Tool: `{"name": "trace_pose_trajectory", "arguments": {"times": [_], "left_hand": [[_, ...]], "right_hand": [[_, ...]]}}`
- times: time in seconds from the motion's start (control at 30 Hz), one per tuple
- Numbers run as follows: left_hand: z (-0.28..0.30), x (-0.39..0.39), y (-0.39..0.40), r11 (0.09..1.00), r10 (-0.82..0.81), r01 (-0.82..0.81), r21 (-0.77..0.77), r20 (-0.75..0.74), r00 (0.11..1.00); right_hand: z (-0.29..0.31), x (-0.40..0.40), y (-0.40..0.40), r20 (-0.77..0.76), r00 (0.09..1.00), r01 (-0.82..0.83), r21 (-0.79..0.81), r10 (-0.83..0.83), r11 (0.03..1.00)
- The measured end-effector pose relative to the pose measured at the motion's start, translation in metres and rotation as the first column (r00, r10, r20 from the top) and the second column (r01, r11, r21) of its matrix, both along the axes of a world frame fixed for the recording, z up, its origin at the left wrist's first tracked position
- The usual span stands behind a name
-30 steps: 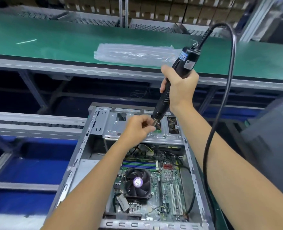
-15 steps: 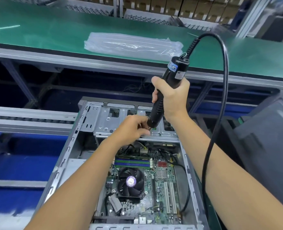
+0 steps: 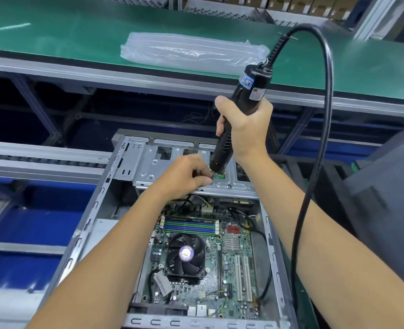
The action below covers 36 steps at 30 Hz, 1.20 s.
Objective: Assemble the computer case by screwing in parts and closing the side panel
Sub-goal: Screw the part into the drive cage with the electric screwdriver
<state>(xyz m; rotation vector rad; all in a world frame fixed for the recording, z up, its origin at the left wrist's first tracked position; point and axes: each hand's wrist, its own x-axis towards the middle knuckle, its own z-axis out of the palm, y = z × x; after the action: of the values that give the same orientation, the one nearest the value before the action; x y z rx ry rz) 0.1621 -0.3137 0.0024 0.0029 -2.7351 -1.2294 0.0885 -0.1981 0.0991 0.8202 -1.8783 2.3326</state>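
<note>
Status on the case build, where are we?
Done: motherboard with fan sits inside the open case. In hand: right hand holds the electric screwdriver, tip down at the drive bracket; left hand pinches at the tip. Left: side panel, not on yet.

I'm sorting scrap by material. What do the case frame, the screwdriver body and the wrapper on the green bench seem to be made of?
Case frame: bare sheet metal, likely steel; dull silver with stamped slots and folded edges.
Screwdriver body: probably black plastic, smooth above and ribbed lower down, held in the right hand.
Wrapper: thin clear plastic film, crinkled and glossy.
</note>
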Motion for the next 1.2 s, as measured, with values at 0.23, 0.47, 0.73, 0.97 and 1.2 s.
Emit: {"name": "trace_pose_trajectory", "arguments": {"times": [0.23, 0.47, 0.73, 0.97, 1.2], "left_hand": [[0.000, -0.001, -0.002, 1.000, -0.003, 0.002, 0.026, 0.036, 0.999], [-0.001, 0.000, -0.002, 0.999, -0.026, 0.025, 0.021, 0.019, 0.999], [0.000, 0.000, -0.002, 0.999, -0.027, 0.026, 0.042, 0.014, 1.000], [-0.001, -0.001, -0.001, 0.998, -0.036, 0.035, 0.047, 0.024, 0.999], [-0.002, 0.000, -0.001, 0.997, -0.022, 0.022, 0.074, -0.001, 1.000]], "right_hand": [[-0.001, 0.005, -0.004, -0.035, 0.999, -0.028, 0.032, 0.029, 0.999], [-0.001, 0.003, 0.003, -0.016, 1.000, 0.001, 0.003, -0.001, 1.000], [-0.004, 0.006, -0.001, -0.045, 0.999, -0.024, 0.024, 0.026, 0.999], [-0.005, 0.006, 0.000, -0.057, 0.998, -0.033, 0.050, 0.036, 0.998], [-0.004, 0.011, -0.002, -0.094, 0.992, -0.078, 0.092, 0.086, 0.993]]}}
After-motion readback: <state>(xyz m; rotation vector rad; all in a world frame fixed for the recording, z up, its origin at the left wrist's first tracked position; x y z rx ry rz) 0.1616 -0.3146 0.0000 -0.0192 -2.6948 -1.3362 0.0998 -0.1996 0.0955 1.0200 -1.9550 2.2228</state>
